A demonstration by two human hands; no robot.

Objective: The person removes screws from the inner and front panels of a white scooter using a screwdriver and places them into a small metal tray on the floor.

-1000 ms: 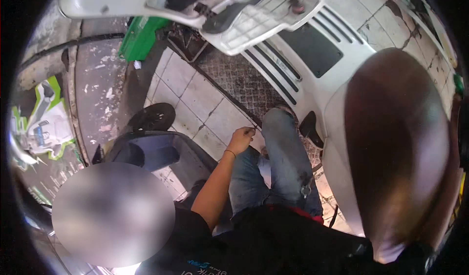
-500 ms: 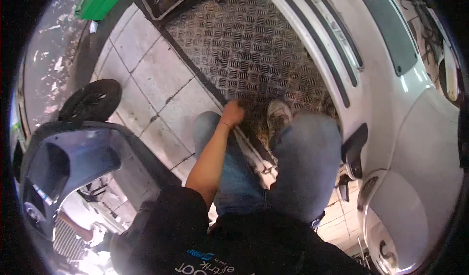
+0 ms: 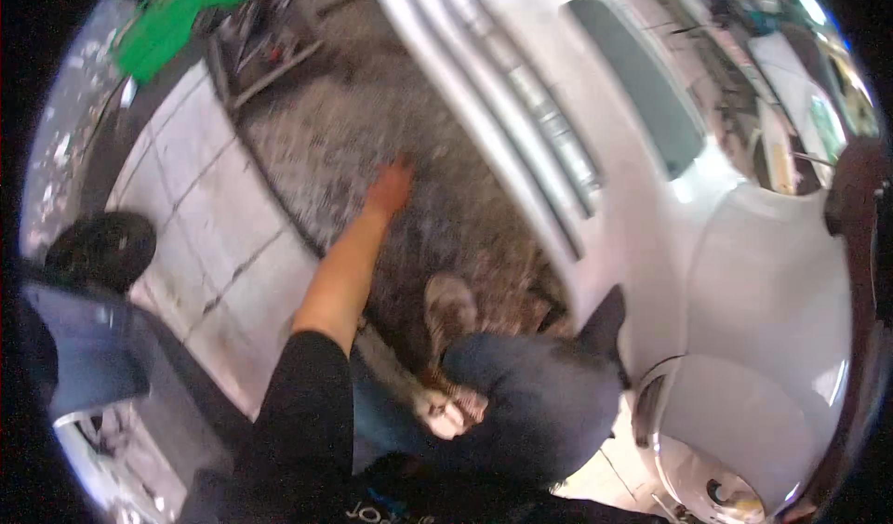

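Observation:
My left hand (image 3: 391, 187) is stretched forward over the worn, textured metal plate (image 3: 316, 143), left of the white scooter's slotted floorboard (image 3: 493, 106); motion blurs its fingers, so I cannot tell what, if anything, they hold or touch. My right hand is out of view. My bent knee (image 3: 530, 403) is beside the scooter's lower body, with a scuffed shoe (image 3: 451, 310) on the plate below it.
A green plastic object (image 3: 167, 26) and a dark metal frame (image 3: 274, 78) lie at the upper left. White floor tiles (image 3: 195, 180) run along the plate's left. A dark grey scooter panel (image 3: 98, 338) and a black round object (image 3: 102, 250) stand at the left.
My left hand has moved forward and left, away from my knees, over the plate. The view has swung, bringing the scooter's side closer, and my body has sunk lower beside it.

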